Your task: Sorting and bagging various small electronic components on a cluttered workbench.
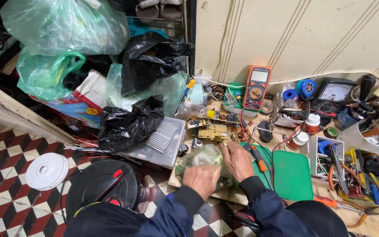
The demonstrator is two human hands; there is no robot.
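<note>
Left hand [202, 179] at 6 o'clock, fingers closed over the near side of a clear plastic bag [202, 157] holding small parts. Right hand [237, 160] just beside at 3 o'clock of the bag, fingertips pinched together on its upper edge. Bag resting on the near edge of the workbench [242, 195], just below a bare yellowish circuit board [213, 131] at 12 o'clock. Orange-handled screwdriver [257, 159] lying on a green mat [291, 174] at 3 o'clock. Orange multimeter [256, 86] propped farther back, near the wall. Black bin bag [128, 123] at 10 o'clock.
</note>
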